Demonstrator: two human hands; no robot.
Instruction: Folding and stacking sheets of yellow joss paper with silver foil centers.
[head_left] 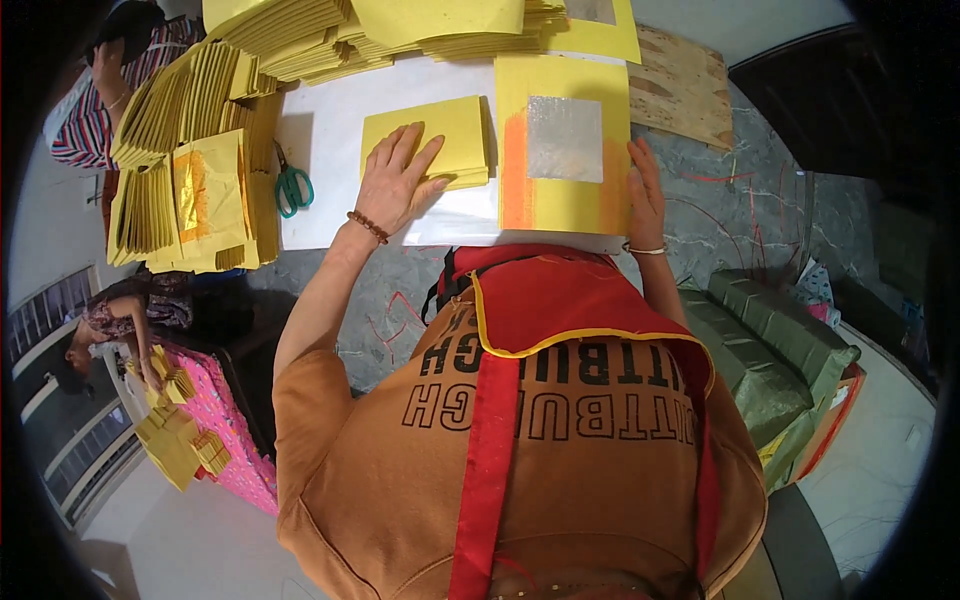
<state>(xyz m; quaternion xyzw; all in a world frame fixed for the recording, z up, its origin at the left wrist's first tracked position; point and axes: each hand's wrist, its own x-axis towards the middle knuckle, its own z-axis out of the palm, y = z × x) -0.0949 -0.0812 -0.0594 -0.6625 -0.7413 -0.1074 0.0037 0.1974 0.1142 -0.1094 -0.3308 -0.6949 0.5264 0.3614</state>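
My left hand [400, 178] lies with its fingers spread on a small stack of folded yellow paper [450, 130] on the white tabletop [325, 130]. To the right is a flat yellow sheet [560, 78], with a silver foil square [565, 140] in its middle and orange bands on both sides. Along that sheet's right edge my right hand [646, 190] stands with its fingers stretched out. Its palm side is partly hidden, and nothing shows in its grasp. Green-handled scissors [293, 190] rest left of my left hand.
Folded yellow paper bundles [190, 100] crowd the table's left side, and more yellow stacks [440, 20] line its far edge. A plywood board [685, 85] lies at the right. Two other people are at the left, one at a pink-covered table [225, 410]. Green wrapped packages [760, 350] stand right.
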